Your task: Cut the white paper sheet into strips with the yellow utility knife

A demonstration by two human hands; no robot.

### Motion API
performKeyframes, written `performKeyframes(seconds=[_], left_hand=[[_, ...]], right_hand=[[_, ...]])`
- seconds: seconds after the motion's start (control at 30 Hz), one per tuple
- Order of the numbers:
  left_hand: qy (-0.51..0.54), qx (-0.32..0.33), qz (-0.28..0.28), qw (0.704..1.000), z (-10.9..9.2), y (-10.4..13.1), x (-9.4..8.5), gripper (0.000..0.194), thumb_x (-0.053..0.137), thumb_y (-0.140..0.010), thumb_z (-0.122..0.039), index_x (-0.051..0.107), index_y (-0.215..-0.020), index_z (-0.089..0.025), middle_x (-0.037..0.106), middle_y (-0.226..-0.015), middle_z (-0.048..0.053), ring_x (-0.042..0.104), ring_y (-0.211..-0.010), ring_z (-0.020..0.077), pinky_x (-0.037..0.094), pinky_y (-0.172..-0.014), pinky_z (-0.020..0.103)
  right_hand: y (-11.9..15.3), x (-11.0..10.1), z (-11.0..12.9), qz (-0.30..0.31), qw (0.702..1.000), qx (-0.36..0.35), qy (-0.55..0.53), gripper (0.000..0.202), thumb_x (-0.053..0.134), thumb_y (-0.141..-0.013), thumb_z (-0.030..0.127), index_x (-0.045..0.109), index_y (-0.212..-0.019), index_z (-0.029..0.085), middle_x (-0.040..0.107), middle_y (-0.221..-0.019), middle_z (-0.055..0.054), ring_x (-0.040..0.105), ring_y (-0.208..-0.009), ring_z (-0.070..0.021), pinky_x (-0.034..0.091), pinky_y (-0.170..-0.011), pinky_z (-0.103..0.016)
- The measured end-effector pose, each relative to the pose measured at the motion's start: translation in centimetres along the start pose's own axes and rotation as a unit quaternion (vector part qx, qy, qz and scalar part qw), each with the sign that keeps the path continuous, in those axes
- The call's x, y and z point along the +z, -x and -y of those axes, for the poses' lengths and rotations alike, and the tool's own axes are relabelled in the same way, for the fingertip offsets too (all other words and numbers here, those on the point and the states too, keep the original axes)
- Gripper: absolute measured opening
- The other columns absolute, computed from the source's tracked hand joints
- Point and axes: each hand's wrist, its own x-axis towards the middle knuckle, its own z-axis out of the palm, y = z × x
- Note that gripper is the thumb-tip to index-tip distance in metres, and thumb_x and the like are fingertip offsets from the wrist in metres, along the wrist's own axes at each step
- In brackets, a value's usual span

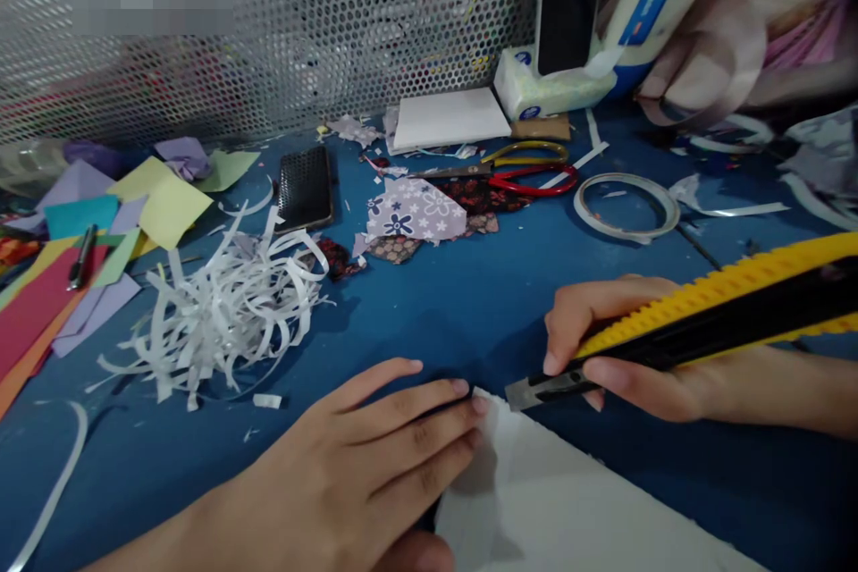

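Observation:
My right hand [636,366] is closed around a yellow and black utility knife [710,313], its blade pointing left. The blade's tip is at the upper edge of a white sheet [569,492], close to the sheet's far corner; whether it touches cannot be told. My left hand [382,456] lies with fingers stretched out, the fingertips at that same corner. Part of the sheet runs out of view at the bottom.
Beyond my left hand lies a heap of white paper strips [228,313]. Farther back are a black phone [305,188], red-handled scissors [536,182], a tape roll [626,237], and fabric scraps [416,210]. Coloured papers [164,201] cover the left. A perforated metal panel [301,27] stands behind.

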Motion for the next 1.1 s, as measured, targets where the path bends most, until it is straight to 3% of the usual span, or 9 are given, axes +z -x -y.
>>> performKeyframes(seconds=[0.4, 0.53, 0.93, 1.1], left_hand=[[0.024, 0.004, 0.006, 1.0, 0.4, 0.2, 0.2, 0.045, 0.04, -0.112, -0.041, 0.062, -0.137, -0.011, 0.054, -0.153, 0.005, 0.046, -0.146, 0.0202, 0.017, -0.13, 0.04], [0.038, -0.001, 0.007, 0.999, 0.4, 0.7, 0.6, 0.047, 0.039, -0.112, -0.041, 0.058, -0.142, -0.01, 0.049, -0.157, 0.005, 0.041, -0.149, 0.021, 0.017, -0.131, 0.041], [0.047, -0.007, -0.001, 0.999, 0.2, 0.7, 0.8, 0.045, 0.038, -0.113, -0.04, 0.06, -0.139, -0.011, 0.052, -0.155, 0.004, 0.044, -0.147, 0.0198, 0.019, -0.13, 0.04], [0.046, -0.011, -0.01, 0.999, 0.2, 0.5, 0.7, 0.044, 0.038, -0.113, -0.038, 0.061, -0.138, -0.011, 0.052, -0.155, 0.005, 0.045, -0.147, 0.0192, 0.019, -0.13, 0.04]], right_hand=[[-0.3, 1.7, -1.3, -0.071, 0.993, -0.056, -0.075, 0.028, 0.061, -0.098, 0.05, 0.067, -0.088, 0.025, 0.06, -0.052, 0.004, 0.055, -0.037, -0.0075, 0.04, -0.038, -0.015], [-0.4, 1.6, -1.4, -0.061, 0.994, -0.057, -0.064, 0.026, 0.061, -0.098, 0.048, 0.067, -0.088, 0.026, 0.061, -0.053, 0.004, 0.056, -0.039, -0.0082, 0.042, -0.039, -0.016], [-0.3, 1.4, -1.5, -0.05, 0.994, -0.046, -0.091, 0.027, 0.062, -0.097, 0.049, 0.068, -0.088, 0.025, 0.061, -0.054, 0.003, 0.056, -0.039, -0.0083, 0.041, -0.039, -0.016], [-0.2, 0.9, -1.3, -0.002, 0.995, -0.027, -0.097, 0.022, 0.064, -0.097, 0.046, 0.069, -0.091, 0.025, 0.065, -0.057, 0.001, 0.06, -0.043, -0.0102, 0.044, -0.041, -0.016]])
